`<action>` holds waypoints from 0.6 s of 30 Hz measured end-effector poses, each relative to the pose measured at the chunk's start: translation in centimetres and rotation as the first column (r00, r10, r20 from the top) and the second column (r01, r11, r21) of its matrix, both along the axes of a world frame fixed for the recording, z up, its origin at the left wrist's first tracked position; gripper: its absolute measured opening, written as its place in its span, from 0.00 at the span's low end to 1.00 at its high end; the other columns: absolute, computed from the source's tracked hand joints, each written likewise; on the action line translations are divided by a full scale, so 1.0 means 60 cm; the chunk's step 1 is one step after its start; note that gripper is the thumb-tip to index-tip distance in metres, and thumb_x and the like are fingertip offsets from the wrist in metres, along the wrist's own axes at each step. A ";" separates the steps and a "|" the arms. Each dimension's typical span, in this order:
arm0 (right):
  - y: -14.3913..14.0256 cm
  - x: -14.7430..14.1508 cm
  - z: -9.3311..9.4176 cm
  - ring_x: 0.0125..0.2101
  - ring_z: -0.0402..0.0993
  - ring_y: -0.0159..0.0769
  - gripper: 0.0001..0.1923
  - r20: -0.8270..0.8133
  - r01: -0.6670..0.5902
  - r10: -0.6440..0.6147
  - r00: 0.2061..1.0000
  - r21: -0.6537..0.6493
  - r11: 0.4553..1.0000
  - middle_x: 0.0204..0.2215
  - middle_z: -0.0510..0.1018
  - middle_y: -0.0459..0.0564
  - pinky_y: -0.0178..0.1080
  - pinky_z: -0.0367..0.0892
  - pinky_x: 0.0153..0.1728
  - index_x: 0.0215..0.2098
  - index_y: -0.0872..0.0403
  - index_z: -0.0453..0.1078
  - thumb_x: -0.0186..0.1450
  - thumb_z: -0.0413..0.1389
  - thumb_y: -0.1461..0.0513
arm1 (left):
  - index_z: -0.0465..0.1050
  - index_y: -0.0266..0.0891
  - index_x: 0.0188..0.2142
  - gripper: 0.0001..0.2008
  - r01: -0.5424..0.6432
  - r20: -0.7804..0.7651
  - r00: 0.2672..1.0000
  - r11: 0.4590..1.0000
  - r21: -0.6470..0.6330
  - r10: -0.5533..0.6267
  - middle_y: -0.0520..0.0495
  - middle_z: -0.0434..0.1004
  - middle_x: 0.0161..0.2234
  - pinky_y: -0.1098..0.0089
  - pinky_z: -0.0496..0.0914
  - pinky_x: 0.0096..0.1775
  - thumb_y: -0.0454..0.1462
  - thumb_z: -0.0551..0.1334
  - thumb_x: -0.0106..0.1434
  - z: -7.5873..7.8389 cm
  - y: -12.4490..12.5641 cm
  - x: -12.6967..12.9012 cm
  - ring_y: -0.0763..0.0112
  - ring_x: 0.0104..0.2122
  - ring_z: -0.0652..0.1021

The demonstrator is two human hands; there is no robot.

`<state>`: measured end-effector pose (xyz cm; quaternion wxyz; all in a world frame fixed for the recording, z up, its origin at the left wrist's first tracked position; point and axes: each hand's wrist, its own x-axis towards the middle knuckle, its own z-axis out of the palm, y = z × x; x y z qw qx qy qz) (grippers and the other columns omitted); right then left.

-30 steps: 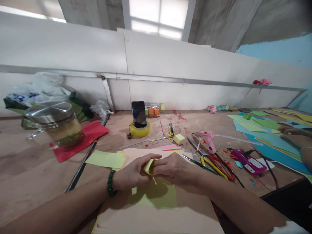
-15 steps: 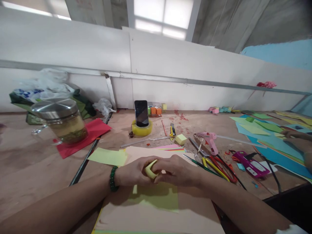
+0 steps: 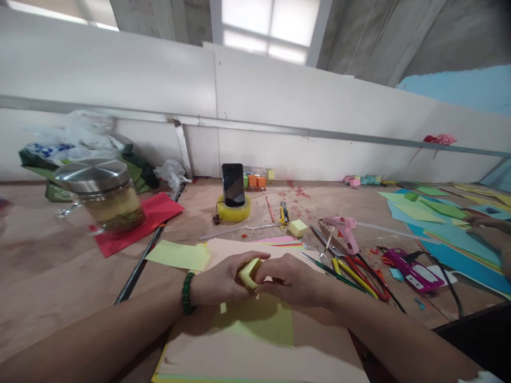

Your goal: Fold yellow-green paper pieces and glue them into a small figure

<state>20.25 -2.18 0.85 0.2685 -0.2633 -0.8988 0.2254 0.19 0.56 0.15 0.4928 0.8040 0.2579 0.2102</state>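
Between my two hands is a small pale yellow folded paper box (image 3: pixel 250 273), held above the stack of paper. My left hand (image 3: pixel 223 279), with a green bead bracelet (image 3: pixel 187 293) at the wrist, is closed around its left side. The fingers and thumb of my right hand (image 3: pixel 291 279) pinch its right side. Beneath them a yellow-green paper sheet (image 3: pixel 263 327) lies on the peach paper stack (image 3: pixel 223 356). Another yellow-green sheet (image 3: pixel 178 255) sits by my left wrist. A similar finished-looking yellow paper cube (image 3: pixel 297 229) stands beyond my right hand.
To the right lie a pink glue gun (image 3: pixel 346 231), scissors (image 3: pixel 367 276), tweezers (image 3: pixel 331 271) and a purple power strip (image 3: pixel 415 271). A phone (image 3: pixel 232 184) leans on a yellow tape roll (image 3: pixel 235 210). A glass tea mug (image 3: pixel 112 207) stands left. Another person's hand (image 3: pixel 489 234) is far right.
The paper box has turned between my fingers and looks squarer and wider now. My left fingers have lifted off its top somewhat, while both hands stay in about the same place.
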 end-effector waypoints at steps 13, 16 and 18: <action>0.010 -0.013 -0.010 0.25 0.69 0.29 0.10 -0.118 0.155 -0.133 0.984 0.194 0.969 0.25 0.75 0.48 0.29 0.64 0.26 0.24 0.55 0.66 0.63 0.51 0.67 | 0.56 0.39 0.62 0.34 -0.211 0.078 0.977 0.926 0.312 0.197 0.38 0.67 0.57 0.53 0.63 0.57 0.32 0.60 0.55 -0.021 -0.005 0.002 0.55 0.55 0.68; 0.016 -0.006 -0.014 0.33 0.75 0.31 0.09 -0.032 0.096 -0.091 0.995 0.334 0.938 0.34 0.79 0.52 0.30 0.68 0.32 0.31 0.55 0.68 0.65 0.49 0.69 | 0.66 0.38 0.54 0.27 -0.253 0.060 0.967 0.917 0.308 0.247 0.42 0.75 0.49 0.58 0.68 0.51 0.29 0.59 0.53 -0.008 -0.003 0.007 0.59 0.47 0.74; 0.018 -0.004 -0.018 0.35 0.76 0.32 0.06 -0.036 0.105 -0.099 0.994 0.369 0.923 0.35 0.79 0.52 0.30 0.69 0.33 0.33 0.55 0.68 0.66 0.50 0.67 | 0.71 0.39 0.48 0.22 -0.279 0.066 0.960 0.906 0.318 0.273 0.45 0.78 0.44 0.60 0.70 0.48 0.29 0.59 0.52 -0.001 -0.005 0.012 0.61 0.43 0.76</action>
